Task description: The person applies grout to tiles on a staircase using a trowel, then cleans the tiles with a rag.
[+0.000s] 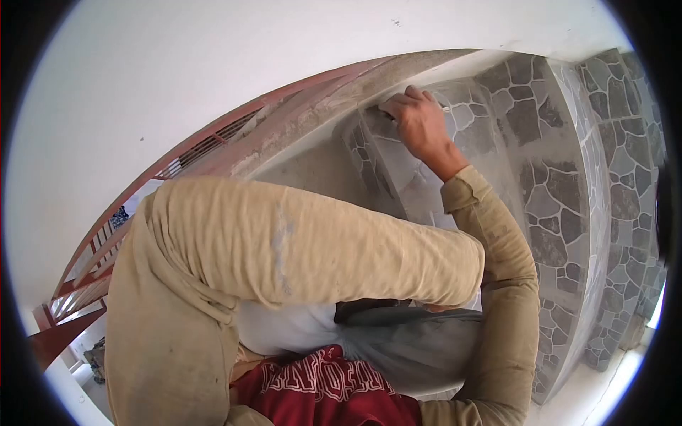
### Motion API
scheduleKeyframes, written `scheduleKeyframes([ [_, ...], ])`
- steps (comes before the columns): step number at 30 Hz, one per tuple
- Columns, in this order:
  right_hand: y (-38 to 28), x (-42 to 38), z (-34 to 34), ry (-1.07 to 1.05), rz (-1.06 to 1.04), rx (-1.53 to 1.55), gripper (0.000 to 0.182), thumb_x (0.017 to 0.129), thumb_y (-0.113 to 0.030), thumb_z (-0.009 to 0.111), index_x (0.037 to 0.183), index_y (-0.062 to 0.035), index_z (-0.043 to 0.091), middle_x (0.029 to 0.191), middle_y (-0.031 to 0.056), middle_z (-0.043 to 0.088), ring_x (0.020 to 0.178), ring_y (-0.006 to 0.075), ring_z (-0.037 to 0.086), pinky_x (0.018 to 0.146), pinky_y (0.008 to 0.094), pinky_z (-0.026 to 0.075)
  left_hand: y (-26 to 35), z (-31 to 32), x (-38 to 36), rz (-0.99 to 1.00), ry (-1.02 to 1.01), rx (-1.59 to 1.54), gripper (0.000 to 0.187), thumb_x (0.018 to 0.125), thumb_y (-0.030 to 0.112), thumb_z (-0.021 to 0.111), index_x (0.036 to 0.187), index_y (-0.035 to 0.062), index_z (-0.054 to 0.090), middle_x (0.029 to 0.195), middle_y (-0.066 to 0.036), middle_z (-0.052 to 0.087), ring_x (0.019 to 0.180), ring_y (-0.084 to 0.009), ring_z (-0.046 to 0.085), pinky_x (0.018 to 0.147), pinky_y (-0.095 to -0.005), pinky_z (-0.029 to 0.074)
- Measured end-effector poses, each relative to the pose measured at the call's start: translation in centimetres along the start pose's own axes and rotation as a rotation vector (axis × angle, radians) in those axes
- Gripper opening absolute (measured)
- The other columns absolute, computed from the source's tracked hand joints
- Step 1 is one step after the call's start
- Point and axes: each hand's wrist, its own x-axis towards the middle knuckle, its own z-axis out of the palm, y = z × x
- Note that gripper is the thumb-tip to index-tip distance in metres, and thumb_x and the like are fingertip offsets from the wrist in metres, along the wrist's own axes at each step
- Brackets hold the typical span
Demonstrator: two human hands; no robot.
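My right hand (pixel 420 122) reaches out to the stone-patterned step (pixel 469 113), near its inner corner by the wall. Its fingers are curled down close to the surface. A small pale end shows beside the hand, but what the fingers hold is too hidden to name. My left arm (pixel 305 241), in a tan sleeve with a grey smear, bends across the middle of the view. Only a sliver of my left hand (pixel 437 307) shows under the cuff, near the right arm; its fingers are hidden.
More steps with dark stone shapes and pale joints (pixel 558 188) descend at the right. A white wall (pixel 177 85) fills the upper left, with a red-brown metal railing (pixel 92 259) below it. Grey trousers (pixel 412 344) and a red shirt (pixel 320 387) show underneath my arms.
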Motion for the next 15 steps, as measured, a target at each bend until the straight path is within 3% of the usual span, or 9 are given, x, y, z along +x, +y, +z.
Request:
scheduleKeyframes([
  [11,-0.7,0.7,0.9,0.04,-0.052,0.002,0.019,0.075,-0.009,0.053,0.084,-0.0106,0.07,0.083,0.0041,0.066,0.081,0.0248,0.056,0.073,0.0361,0.045,0.2,0.1,-0.5,-0.032,-0.01,-0.012,0.013,0.07,0.017,0.077,0.083,0.016,0.074,0.084,0.004,0.072,0.074,-0.0195,0.068,0.058,-0.0382,0.053],
  [13,-0.7,0.1,1.1,0.109,-0.064,0.063,0.019,0.074,-0.014,0.053,0.083,-0.0109,0.069,0.084,0.0044,0.065,0.087,0.0263,0.057,0.077,0.0396,0.045,0.1,0.5,-0.7,-0.032,-0.013,-0.017,0.013,0.07,0.017,0.077,0.083,0.016,0.074,0.084,0.004,0.072,0.074,-0.0195,0.068,0.058,-0.0382,0.053],
  [15,0.4,0.5,0.5,0.029,0.003,0.054,0.021,0.077,-0.017,0.051,0.084,-0.0105,0.069,0.085,0.0051,0.065,0.089,0.0281,0.057,0.078,0.0397,0.045,0.2,0.8,-0.8,-0.029,-0.022,-0.013,0.013,0.07,0.016,0.077,0.083,0.016,0.074,0.084,0.004,0.072,0.074,-0.0195,0.068,0.058,-0.0382,0.053],
])
